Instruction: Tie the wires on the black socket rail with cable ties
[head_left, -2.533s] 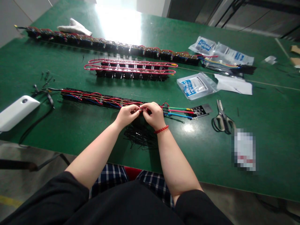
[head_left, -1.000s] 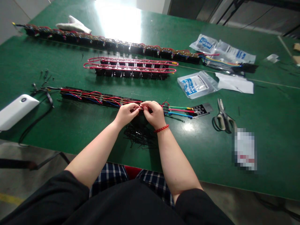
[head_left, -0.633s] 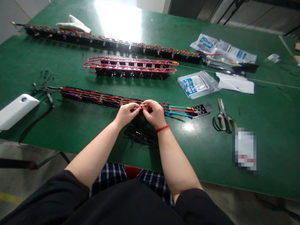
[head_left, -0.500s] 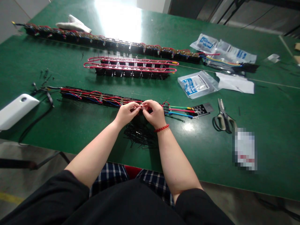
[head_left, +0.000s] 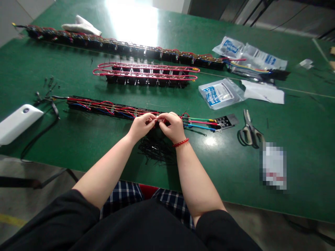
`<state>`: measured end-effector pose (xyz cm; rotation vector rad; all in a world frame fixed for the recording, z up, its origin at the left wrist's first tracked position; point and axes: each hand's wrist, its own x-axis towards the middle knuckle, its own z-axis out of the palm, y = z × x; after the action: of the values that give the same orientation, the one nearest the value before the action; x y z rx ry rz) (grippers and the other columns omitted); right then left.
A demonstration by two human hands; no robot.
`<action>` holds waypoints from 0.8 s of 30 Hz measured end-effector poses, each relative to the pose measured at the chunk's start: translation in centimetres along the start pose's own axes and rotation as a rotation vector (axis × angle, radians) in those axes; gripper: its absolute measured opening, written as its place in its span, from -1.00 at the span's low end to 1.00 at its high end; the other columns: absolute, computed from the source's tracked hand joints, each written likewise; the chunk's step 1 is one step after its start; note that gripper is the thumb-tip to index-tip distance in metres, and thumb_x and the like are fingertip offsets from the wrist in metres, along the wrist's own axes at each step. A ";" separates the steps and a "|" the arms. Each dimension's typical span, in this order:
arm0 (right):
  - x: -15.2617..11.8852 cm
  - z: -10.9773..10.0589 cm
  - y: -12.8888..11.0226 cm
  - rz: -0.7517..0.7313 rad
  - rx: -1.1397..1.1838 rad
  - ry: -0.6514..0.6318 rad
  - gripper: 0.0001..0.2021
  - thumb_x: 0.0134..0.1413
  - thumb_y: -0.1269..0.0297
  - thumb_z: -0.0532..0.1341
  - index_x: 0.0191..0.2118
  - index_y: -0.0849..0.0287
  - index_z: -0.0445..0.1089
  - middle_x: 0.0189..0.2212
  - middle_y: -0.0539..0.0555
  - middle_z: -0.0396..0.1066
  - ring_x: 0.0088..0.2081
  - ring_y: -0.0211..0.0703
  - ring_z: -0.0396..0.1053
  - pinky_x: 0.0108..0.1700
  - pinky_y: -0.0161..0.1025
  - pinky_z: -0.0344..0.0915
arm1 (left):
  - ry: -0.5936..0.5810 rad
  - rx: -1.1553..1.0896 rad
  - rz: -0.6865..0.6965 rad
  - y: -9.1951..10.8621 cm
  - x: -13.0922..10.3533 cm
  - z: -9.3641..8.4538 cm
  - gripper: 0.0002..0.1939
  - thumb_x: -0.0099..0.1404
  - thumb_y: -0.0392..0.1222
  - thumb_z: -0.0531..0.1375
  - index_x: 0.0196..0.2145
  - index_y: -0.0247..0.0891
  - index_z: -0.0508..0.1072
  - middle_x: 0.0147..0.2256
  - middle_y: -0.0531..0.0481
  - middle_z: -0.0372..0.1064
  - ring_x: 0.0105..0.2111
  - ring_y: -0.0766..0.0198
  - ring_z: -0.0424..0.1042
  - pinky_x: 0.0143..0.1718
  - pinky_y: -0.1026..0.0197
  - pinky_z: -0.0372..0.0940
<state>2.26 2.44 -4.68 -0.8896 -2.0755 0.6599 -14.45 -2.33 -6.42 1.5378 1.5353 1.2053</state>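
Head camera view has both bare hands working on the wired strip (head_left: 102, 107), which lies on the green table (head_left: 222, 167) right in front of the person. Left hand (head_left: 142, 126) has its thumb and forefinger pinched together at the strip, and the right hand (head_left: 171, 126) is doing pretty much the same, fingers curled over, fingertips just about meeting the left's. Whatever's between the fingertips, if anything, is too small to make out. Red bracelet (head_left: 180, 143) on the right wrist, btw.

Off the strip's right end run a green lead (head_left: 200, 119), a red lead (head_left: 200, 122) and a blue lead (head_left: 200, 128), reaching a black perforated plate (head_left: 227, 121). Just below the hands there's a messy pile of thin black strands (head_left: 155, 151).

Scissors (head_left: 250, 134) sit over to the right, blades pointing away from the person, with a pixelated packet (head_left: 274, 165) near the handles. White oblong device (head_left: 19, 123) is at the far left. Past the strip you've got a shorter black rack (head_left: 148, 79) with pinkish-red loops along it, then a longer wired strip (head_left: 125, 48) with a white glove (head_left: 82, 27) by it. Clear labelled bag (head_left: 220, 94) and white paper (head_left: 264, 92) are off to the right of the rack.
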 end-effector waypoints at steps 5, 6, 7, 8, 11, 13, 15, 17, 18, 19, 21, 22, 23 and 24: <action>0.0 0.2 0.1 0.038 0.024 0.032 -0.87 0.13 0.41 0.20 -0.24 0.09 0.47 -0.33 0.03 0.53 -0.28 -0.12 0.44 -0.16 -0.19 0.36 | 0.007 -0.037 -0.017 0.1 0.0 0.1 -0.86 0.28 -0.12 0.21 -0.28 -0.21 0.50 -0.49 0.11 0.46 -0.51 0.34 0.47 -0.43 0.32 0.34; 0.0 0.3 0.1 0.043 0.021 0.033 -0.87 0.14 0.41 0.20 -0.23 0.09 0.48 -0.32 0.04 0.54 -0.27 -0.12 0.44 -0.16 -0.19 0.36 | 0.008 -0.035 -0.019 0.1 0.0 0.1 -0.86 0.28 -0.12 0.21 -0.28 -0.21 0.50 -0.50 0.11 0.46 -0.52 0.34 0.47 -0.43 0.32 0.34; 0.0 0.3 0.1 0.046 0.010 0.028 -0.86 0.14 0.41 0.20 -0.22 0.09 0.48 -0.32 0.04 0.54 -0.27 -0.12 0.44 -0.16 -0.19 0.36 | 0.009 -0.031 -0.021 0.0 0.0 0.1 -0.86 0.27 -0.12 0.22 -0.29 -0.21 0.50 -0.50 0.11 0.45 -0.52 0.35 0.47 -0.44 0.32 0.34; 0.0 0.2 0.1 0.047 -0.006 0.019 -0.86 0.15 0.41 0.20 -0.23 0.09 0.49 -0.33 0.04 0.54 -0.28 -0.11 0.43 -0.17 -0.18 0.36 | 0.012 -0.025 -0.024 0.0 0.0 0.1 -0.86 0.27 -0.12 0.22 -0.29 -0.21 0.51 -0.51 0.12 0.45 -0.52 0.35 0.46 -0.44 0.32 0.33; 0.1 0.2 0.1 0.045 -0.045 -0.009 -0.83 0.15 0.43 0.19 -0.24 0.09 0.51 -0.35 0.03 0.55 -0.30 -0.11 0.41 -0.18 -0.18 0.34 | 0.023 -0.013 -0.036 -0.1 0.0 0.1 -0.87 0.25 -0.13 0.22 -0.28 -0.20 0.52 -0.52 0.14 0.44 -0.53 0.37 0.44 -0.45 0.34 0.31; 0.1 0.2 0.1 0.036 -0.047 -0.009 -0.83 0.15 0.44 0.19 -0.24 0.09 0.52 -0.35 0.03 0.56 -0.31 -0.11 0.40 -0.19 -0.18 0.34 | 0.025 -0.014 -0.045 -0.3 0.0 0.2 -0.86 0.25 -0.13 0.22 -0.27 -0.19 0.53 -0.52 0.14 0.44 -0.54 0.37 0.43 -0.45 0.34 0.31; 0.1 0.2 0.1 0.029 -0.044 -0.003 -0.83 0.15 0.44 0.19 -0.24 0.09 0.52 -0.36 0.03 0.56 -0.31 -0.11 0.40 -0.20 -0.18 0.34 | 0.025 -0.016 -0.050 -0.3 0.0 0.2 -0.86 0.25 -0.13 0.22 -0.27 -0.19 0.53 -0.51 0.14 0.44 -0.53 0.37 0.44 -0.45 0.33 0.32; 0.1 0.2 0.1 0.029 -0.044 -0.001 -0.84 0.16 0.43 0.20 -0.24 0.08 0.52 -0.35 0.03 0.56 -0.30 -0.10 0.40 -0.20 -0.18 0.33 | 0.025 -0.013 -0.052 -0.3 0.0 0.2 -0.87 0.25 -0.12 0.22 -0.28 -0.18 0.53 -0.51 0.13 0.44 -0.53 0.36 0.44 -0.45 0.33 0.33; 0.1 0.3 0.1 0.030 -0.046 -0.003 -0.85 0.16 0.42 0.19 -0.25 0.08 0.51 -0.35 0.03 0.56 -0.30 -0.10 0.40 -0.19 -0.18 0.33 | 0.024 -0.013 -0.051 -0.3 0.0 0.2 -0.87 0.25 -0.12 0.22 -0.28 -0.18 0.53 -0.51 0.13 0.44 -0.53 0.36 0.44 -0.45 0.33 0.33; 0.1 0.3 0.2 0.030 -0.050 -0.005 -0.85 0.17 0.42 0.19 -0.25 0.08 0.51 -0.35 0.03 0.56 -0.30 -0.10 0.40 -0.19 -0.18 0.33 | 0.021 -0.015 -0.050 -0.3 0.0 0.2 -0.87 0.26 -0.12 0.22 -0.28 -0.19 0.52 -0.51 0.14 0.44 -0.53 0.36 0.45 -0.45 0.33 0.33; 0.1 0.3 0.2 0.021 -0.063 -0.004 -0.86 0.19 0.41 0.19 -0.26 0.07 0.50 -0.35 0.03 0.56 -0.30 -0.10 0.39 -0.19 -0.18 0.32 | 0.014 -0.020 -0.047 -0.3 0.0 0.2 -0.86 0.26 -0.12 0.22 -0.27 -0.19 0.51 -0.52 0.14 0.44 -0.53 0.36 0.45 -0.46 0.34 0.34; 0.1 0.3 0.2 0.010 -0.072 -0.003 -0.86 0.21 0.41 0.18 -0.26 0.07 0.49 -0.34 0.03 0.56 -0.30 -0.10 0.39 -0.18 -0.17 0.31 | 0.011 -0.021 -0.044 -0.3 0.0 0.2 -0.86 0.26 -0.12 0.22 -0.27 -0.19 0.51 -0.52 0.14 0.43 -0.53 0.36 0.45 -0.46 0.34 0.34; 0.1 0.3 0.2 -0.004 -0.082 -0.002 -0.85 0.23 0.40 0.16 -0.26 0.07 0.48 -0.33 0.03 0.56 -0.29 -0.10 0.39 -0.17 -0.17 0.31 | 0.009 -0.020 -0.041 -0.2 0.0 0.2 -0.86 0.27 -0.12 0.21 -0.27 -0.20 0.50 -0.52 0.14 0.43 -0.54 0.36 0.45 -0.47 0.34 0.34; 0.1 0.3 0.3 -0.018 -0.092 -0.002 -0.85 0.26 0.38 0.15 -0.26 0.08 0.47 -0.32 0.04 0.56 -0.29 -0.09 0.38 -0.16 -0.17 0.30 | 0.008 -0.017 -0.038 -0.2 0.0 0.2 -0.86 0.27 -0.12 0.21 -0.26 -0.20 0.50 -0.52 0.14 0.43 -0.54 0.37 0.45 -0.48 0.35 0.35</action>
<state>2.08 2.68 -4.97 -0.9202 -2.1278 0.5602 -14.36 -2.23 -6.69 1.4878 1.5489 1.2014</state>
